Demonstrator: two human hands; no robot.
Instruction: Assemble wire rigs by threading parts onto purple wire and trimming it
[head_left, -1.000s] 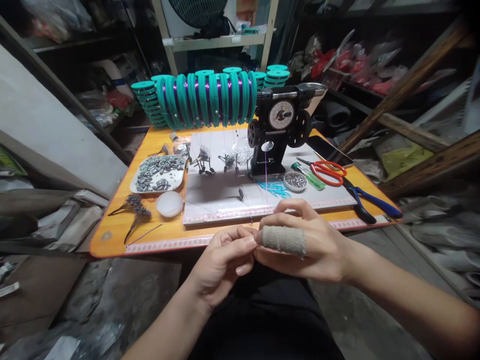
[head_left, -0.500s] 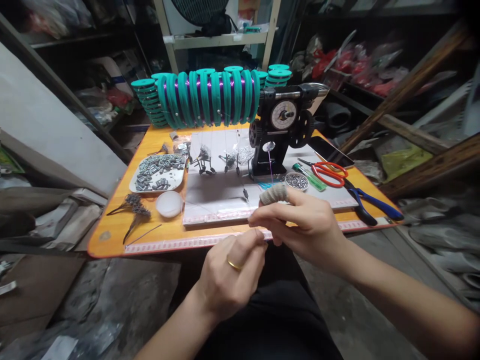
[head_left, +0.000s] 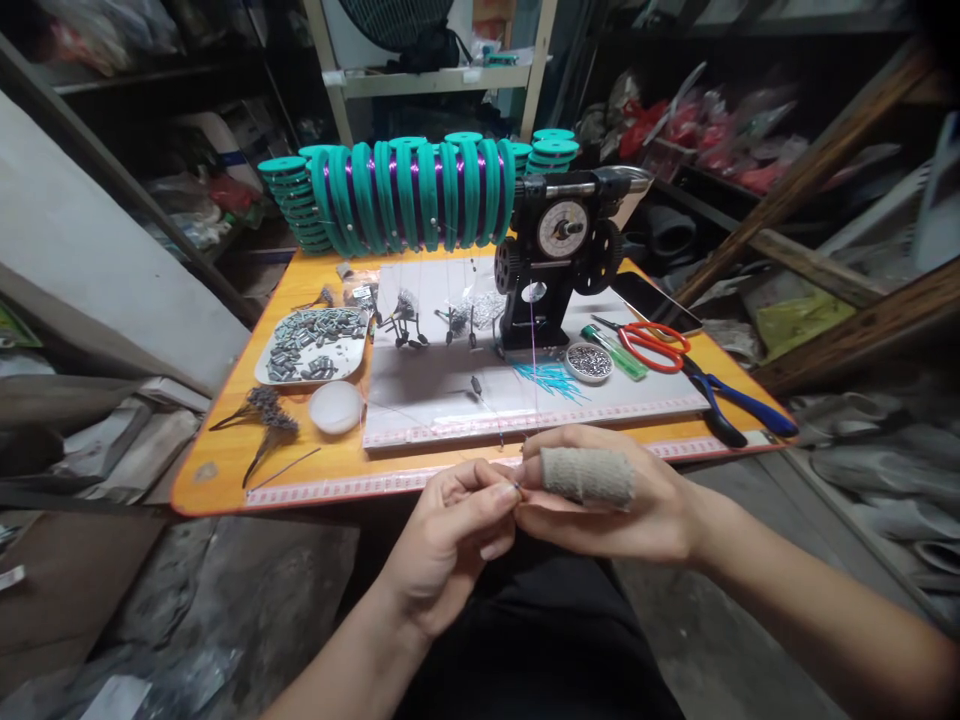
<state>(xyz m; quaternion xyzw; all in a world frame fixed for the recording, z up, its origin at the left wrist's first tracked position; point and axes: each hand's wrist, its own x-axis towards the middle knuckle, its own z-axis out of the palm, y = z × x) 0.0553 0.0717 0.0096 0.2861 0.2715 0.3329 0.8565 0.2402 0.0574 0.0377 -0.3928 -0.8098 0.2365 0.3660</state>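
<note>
Hands meet just in front of the orange desk (head_left: 225, 470). Left hand (head_left: 450, 545) and right hand (head_left: 607, 500), one finger wrapped in cloth, each keep a narrow fingertip grip on a thin purple line (head_left: 532, 380) running up to the black winder (head_left: 559, 255)

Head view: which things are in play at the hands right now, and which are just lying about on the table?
In hand:
left hand and right hand, fingertips pinched together on a thin purple line
black winding machine the line runs up to

Lying about:
red scissors
blue pliers
tray of grey sinkers
white lid
green spools
</note>
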